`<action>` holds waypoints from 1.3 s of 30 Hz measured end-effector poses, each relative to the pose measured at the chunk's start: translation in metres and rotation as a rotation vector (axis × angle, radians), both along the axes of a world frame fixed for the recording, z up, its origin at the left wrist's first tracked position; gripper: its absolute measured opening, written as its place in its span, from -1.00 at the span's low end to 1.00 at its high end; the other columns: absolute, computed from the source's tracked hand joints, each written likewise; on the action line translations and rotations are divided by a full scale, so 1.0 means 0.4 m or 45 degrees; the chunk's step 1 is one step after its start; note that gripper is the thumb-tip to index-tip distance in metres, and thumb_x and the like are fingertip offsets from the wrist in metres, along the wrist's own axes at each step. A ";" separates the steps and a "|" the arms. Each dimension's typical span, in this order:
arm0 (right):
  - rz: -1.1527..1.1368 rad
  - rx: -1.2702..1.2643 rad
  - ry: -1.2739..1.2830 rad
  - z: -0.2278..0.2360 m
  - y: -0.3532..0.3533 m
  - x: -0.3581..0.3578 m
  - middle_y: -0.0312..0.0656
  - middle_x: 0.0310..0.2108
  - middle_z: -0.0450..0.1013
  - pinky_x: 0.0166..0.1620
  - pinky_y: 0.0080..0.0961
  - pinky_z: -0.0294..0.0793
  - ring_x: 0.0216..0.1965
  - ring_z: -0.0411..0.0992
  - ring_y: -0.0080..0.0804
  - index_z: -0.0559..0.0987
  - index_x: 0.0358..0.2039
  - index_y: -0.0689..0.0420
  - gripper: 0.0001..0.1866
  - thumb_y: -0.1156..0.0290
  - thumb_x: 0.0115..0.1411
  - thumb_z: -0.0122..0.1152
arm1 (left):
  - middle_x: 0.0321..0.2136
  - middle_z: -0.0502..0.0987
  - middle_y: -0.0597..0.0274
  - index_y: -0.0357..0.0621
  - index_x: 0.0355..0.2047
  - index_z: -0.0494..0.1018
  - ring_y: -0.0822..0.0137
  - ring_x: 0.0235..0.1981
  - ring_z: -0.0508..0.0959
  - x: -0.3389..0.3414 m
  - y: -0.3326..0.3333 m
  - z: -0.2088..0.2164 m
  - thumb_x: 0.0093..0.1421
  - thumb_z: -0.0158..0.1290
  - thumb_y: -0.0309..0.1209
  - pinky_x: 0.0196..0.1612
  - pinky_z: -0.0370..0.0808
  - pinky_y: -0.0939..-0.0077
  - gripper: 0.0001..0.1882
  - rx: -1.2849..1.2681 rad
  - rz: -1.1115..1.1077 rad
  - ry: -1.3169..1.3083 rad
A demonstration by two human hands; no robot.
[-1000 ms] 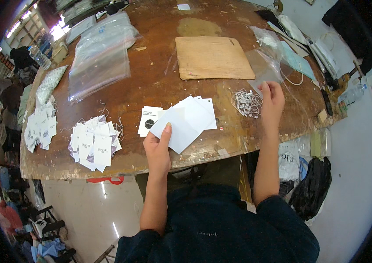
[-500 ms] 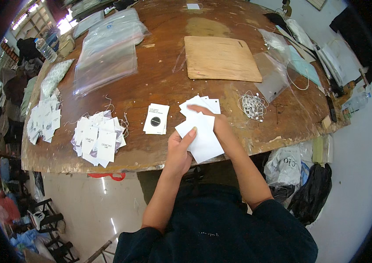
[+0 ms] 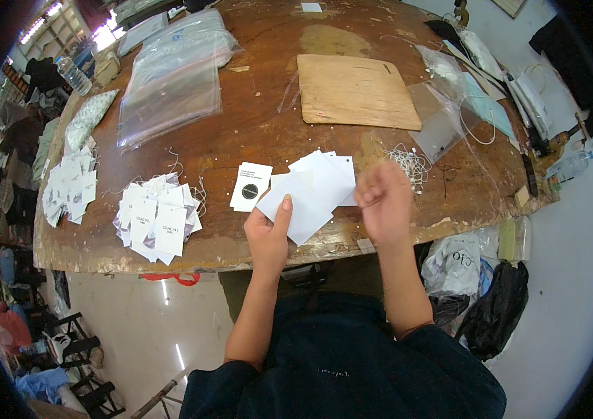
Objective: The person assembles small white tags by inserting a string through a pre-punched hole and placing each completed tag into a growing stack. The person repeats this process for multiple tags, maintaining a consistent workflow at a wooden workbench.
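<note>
My left hand (image 3: 270, 234) grips white cards (image 3: 302, 214) with the thumb on top, holding them fanned above the table's near edge. Just beyond them lie more white cards with small punched holes (image 3: 342, 167). My right hand (image 3: 386, 202) is raised to the right of the cards, slightly blurred, with its fingers curled in; whether anything is in them is hidden. Behind that hand lies a tangle of white tag strings (image 3: 412, 164). Left of the held cards is a small stack of printed cards with a black circle (image 3: 250, 187).
Strung white tags (image 3: 160, 216) form a heap on the left, with a second heap (image 3: 71, 187) farther left. Clear plastic bags (image 3: 171, 91) lie at the far left. A wooden board (image 3: 356, 92) sits at the back, beside a clear bag (image 3: 436, 119).
My right hand has let go of the cards and moved right, toward the tag strings, its fingers curling. My left hand has shifted slightly left and keeps holding the cards.
</note>
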State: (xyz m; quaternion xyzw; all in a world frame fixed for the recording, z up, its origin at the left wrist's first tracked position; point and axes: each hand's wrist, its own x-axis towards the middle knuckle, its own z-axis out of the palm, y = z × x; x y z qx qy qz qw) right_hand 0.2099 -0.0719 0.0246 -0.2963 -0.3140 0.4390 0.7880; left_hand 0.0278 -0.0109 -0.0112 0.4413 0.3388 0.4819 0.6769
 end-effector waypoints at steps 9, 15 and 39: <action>-0.383 -0.391 -0.944 0.031 0.038 -0.166 -0.23 -0.37 0.52 -0.33 -0.58 0.46 -0.38 0.45 -0.55 0.54 -0.21 0.25 -0.90 0.52 0.31 0.18 | -0.17 0.58 0.12 -0.47 0.02 0.47 0.48 -0.19 0.53 -0.006 -0.012 0.012 0.33 0.10 -0.47 -0.14 0.48 0.55 -0.67 0.235 0.069 0.158; -0.470 -0.270 -1.285 0.056 0.037 -0.158 -0.05 -0.36 0.46 -0.31 -0.38 0.47 -0.40 0.48 -0.27 0.53 -0.28 0.32 -0.91 0.55 0.24 0.19 | -0.21 0.59 0.13 -0.47 -0.06 0.52 0.47 -0.22 0.53 -0.010 -0.011 0.021 0.31 0.11 -0.46 -0.18 0.47 0.55 -0.71 0.363 0.086 0.183; 0.414 -0.533 -0.392 0.018 0.054 -0.133 -0.31 -0.31 0.51 -0.24 -0.68 0.40 -0.30 0.42 -0.66 0.60 -0.14 0.28 -0.81 0.49 0.30 0.14 | -0.12 0.61 0.55 0.25 -0.20 0.68 0.35 -0.21 0.49 -0.117 0.013 0.003 -0.05 0.26 -0.38 -0.23 0.38 0.44 -0.66 1.883 0.596 1.059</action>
